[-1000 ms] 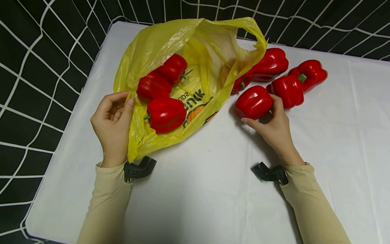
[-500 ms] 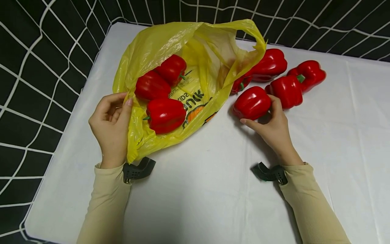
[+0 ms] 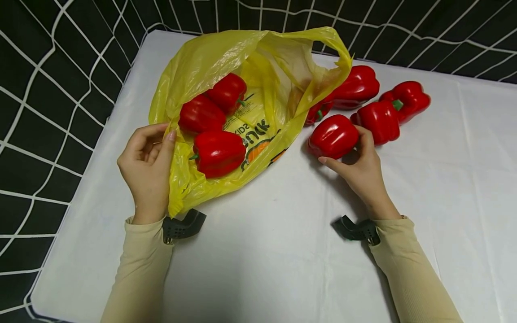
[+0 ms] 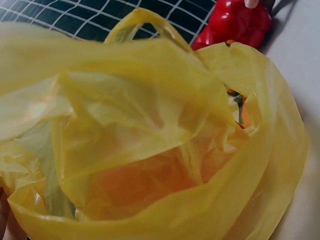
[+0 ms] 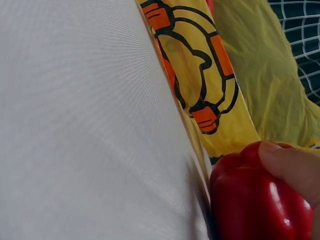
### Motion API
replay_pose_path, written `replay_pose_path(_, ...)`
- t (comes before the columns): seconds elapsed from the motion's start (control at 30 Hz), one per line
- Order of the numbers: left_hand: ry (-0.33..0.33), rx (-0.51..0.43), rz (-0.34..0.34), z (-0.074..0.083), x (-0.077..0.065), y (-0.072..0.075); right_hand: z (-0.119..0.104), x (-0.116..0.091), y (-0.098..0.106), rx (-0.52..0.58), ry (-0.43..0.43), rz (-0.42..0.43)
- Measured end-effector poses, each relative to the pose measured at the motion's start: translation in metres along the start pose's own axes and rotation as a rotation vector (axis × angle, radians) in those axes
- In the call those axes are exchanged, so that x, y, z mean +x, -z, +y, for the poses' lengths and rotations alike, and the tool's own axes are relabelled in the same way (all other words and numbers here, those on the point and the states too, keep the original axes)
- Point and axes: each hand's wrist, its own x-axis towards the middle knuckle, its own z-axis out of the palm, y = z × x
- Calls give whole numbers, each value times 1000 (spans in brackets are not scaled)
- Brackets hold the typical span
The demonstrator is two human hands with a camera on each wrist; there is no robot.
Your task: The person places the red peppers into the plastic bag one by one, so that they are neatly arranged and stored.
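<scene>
A yellow plastic bag [image 3: 258, 58] lies on its side with its mouth spread toward the front right. My left hand [image 3: 147, 166] pinches the bag's left edge between thumb and fingers. Three red bell peppers show inside, the nearest pepper [image 3: 220, 153] with its green stem pointing left. To the right of the bag my right hand [image 3: 361, 168] grips another red bell pepper [image 3: 333, 136], thumb at its near side. In the right wrist view that pepper [image 5: 255, 200] sits beside the bag's printed panel [image 5: 200, 75]. Bag film hides the bag's contents in the left wrist view.
Behind the right hand several more red peppers lie together, among them a pepper [image 3: 379, 121] and a farther one [image 3: 412, 101]; one is partly behind the bag's rim. A white-covered table [image 3: 258, 251] carries everything. Dark walls with white netting [image 3: 404, 27] stand along the back and left.
Both hands keep their holds, and the peppers and bag stay in place. The whole head view has shifted only slightly.
</scene>
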Motion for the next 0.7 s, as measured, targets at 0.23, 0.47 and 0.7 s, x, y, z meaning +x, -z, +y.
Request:
replay_pose_path(0.23,5,-10,8,0,0,0,-2,-1,0,37,-7,6)
replay_pose_path(0.47,0,11,9,-1,0,2,-7,-3,-2,58,-3,3)
replay_pose_path(0.7,2,5,5,0,0,2,-16,-6,-1,164,64,6)
